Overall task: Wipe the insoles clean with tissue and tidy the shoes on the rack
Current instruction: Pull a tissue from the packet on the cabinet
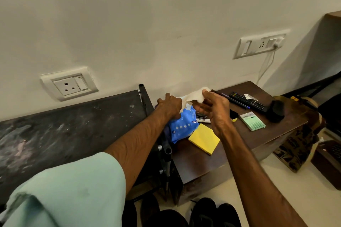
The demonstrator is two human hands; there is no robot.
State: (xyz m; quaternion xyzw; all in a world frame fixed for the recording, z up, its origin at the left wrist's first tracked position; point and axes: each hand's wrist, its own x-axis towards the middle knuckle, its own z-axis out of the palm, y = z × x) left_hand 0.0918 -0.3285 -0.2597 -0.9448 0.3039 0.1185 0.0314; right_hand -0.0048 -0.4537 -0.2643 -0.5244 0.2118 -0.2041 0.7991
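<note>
A blue tissue pack (183, 125) lies on the brown side table (258, 134) beside the black shoe rack (73, 125). My left hand (170, 105) rests on the pack's top end, its fingers curled down over it. My right hand (214, 108) pinches a white tissue (194, 96) that stretches up out of the pack's opening. Dark shoes (208, 212) stand on the floor at the bottom edge, partly cut off. No insole is visible.
A yellow sticky-note pad (203, 139), a green box (252, 121), a remote (247, 101), a pen (232, 99) and a black object (275, 110) lie on the side table. Wall sockets sit above. A patterned bag (299, 145) stands at the right.
</note>
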